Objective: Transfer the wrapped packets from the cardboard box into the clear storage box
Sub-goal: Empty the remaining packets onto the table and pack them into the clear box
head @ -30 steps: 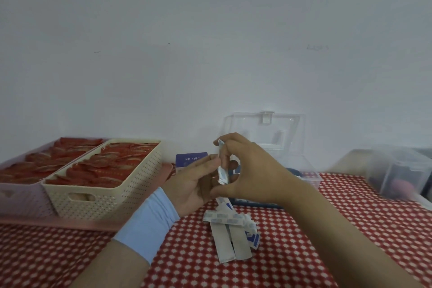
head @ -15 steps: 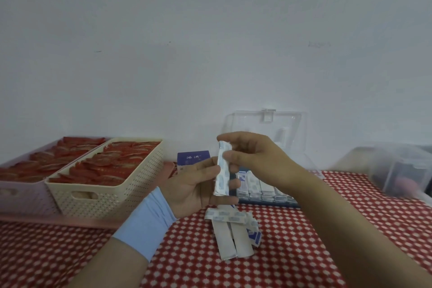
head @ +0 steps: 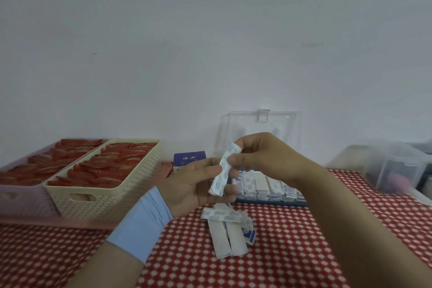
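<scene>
Head view: a thin stack of wrapped packets (head: 221,172) is held upright in the air in front of the clear storage box (head: 268,202), above the tablecloth. Its upper end is pinched between thumb and forefinger of the right hand (head: 264,156). Its lower end is gripped by the curled fingers of the left hand (head: 198,186).

The stack could fan out and packets could be dropped if one pinch is loosened before the other is firm, since the wrappers look slick and loosely aligned. The row of filed packets (head: 268,186) standing in the storage box could be knocked askew if the stack is pushed in at a slant. The loose packets (head: 228,231) below could be overlooked.

One stack is held, but its packets cannot be counted. On the red-checked tablecloth (head: 292,241), two plain-backed packets lie side by side, one lies across them, and at least one blue-printed one is partly hidden. One cardboard box (head: 189,158) shows behind the left hand. Two baskets of red sachets, a cream basket (head: 105,199) and a lilac basket (head: 18,196), stand on one pink tray (head: 58,222). One other clear container (head: 397,166) is seen at the right.
</scene>
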Motion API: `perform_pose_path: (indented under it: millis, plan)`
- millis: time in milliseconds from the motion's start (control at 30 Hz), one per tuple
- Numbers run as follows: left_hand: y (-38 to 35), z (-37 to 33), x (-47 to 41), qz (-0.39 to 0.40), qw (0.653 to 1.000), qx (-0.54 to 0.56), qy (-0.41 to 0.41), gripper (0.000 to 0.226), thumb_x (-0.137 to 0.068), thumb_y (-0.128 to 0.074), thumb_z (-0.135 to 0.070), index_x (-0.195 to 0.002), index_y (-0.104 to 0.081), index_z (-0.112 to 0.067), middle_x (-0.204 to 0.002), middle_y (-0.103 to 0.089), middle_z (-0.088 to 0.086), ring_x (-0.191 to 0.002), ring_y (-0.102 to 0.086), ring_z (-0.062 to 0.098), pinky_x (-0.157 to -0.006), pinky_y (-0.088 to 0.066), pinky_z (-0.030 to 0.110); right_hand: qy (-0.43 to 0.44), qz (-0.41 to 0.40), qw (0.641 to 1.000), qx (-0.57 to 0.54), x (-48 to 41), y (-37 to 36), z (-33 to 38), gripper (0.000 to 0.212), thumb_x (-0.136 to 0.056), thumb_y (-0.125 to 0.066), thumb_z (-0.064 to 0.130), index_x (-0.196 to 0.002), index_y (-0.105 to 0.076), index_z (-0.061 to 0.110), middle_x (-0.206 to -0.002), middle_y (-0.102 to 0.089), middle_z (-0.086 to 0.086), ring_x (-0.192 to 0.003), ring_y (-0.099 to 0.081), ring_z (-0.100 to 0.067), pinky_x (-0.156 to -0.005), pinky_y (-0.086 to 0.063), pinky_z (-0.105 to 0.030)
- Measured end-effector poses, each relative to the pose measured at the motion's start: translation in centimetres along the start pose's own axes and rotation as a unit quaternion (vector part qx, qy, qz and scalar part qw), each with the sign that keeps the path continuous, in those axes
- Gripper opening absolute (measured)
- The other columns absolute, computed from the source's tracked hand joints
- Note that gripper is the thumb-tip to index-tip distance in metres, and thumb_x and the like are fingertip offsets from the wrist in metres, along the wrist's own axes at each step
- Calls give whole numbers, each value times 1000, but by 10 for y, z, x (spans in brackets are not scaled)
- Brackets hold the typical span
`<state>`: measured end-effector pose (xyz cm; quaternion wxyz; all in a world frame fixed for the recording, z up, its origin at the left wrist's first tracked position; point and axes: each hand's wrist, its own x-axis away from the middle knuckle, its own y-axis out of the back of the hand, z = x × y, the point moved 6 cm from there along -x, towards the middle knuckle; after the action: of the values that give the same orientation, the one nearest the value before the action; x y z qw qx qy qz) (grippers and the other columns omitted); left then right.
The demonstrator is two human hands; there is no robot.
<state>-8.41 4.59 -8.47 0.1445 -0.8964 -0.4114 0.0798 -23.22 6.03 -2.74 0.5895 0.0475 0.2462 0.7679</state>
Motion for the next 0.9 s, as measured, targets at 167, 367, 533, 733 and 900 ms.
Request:
perform_pose_path:
  millis: [167, 367, 533, 733, 900]
  plan:
    - [11, -43, -19, -128, 966, -221, -30, 17, -99, -55, -18, -95, -68, -7, -107, -74, 12, -91, -71, 24, -82, -59, 34, -33, -119, 989, 80, -21, 48, -5, 9, -91, -71, 17, -88, -77, 11, -72, -74, -2, -60, -64, -5, -56, -44, -18]
    - [15, -65, -63, -161, 811, -557, -73, 14, -95, -59, -28, -99, -72, -22, -100, -72, -8, -94, -66, 11, -90, -51, 29, -171, -22, 956, 236, -69, 54, -52, 13, -88, -72, 17, -83, -74, 5, -76, -75, 2, -54, -64, -6, -47, -41, -22]
    - [10, -37, -85, -81, 724, -685, -28, 24, -98, -52, -27, -109, -72, -21, -112, -70, 0, -103, -63, 18, -98, -50, 37, -208, 38, 926, 314, -91, 38, -80, 20, -86, -76, 22, -96, -76, 4, -89, -78, -6, -64, -69, -13, -57, -47, -28]
    - [6, -23, -90, -15, 672, -740, -40, 40, -81, -47, -33, -109, -75, -27, -114, -66, -5, -107, -54, 17, -99, -46, 38, -234, 91, 900, 355, -92, 22, -90, 19, -88, -73, 23, -98, -77, 8, -66, -70, 5, -57, -63, -8, -61, -52, -26]
    - [-8, -10, -89, 52, 520, -851, -43, 43, -86, -42, -42, -111, -75, -31, -113, -66, -11, -111, -46, 16, -104, -33, 35, -248, 141, 859, 425, -92, 2, -97, 24, -95, -61, 17, -109, -71, 0, -74, -66, -1, -58, -59, -9, -54, -45, -19]
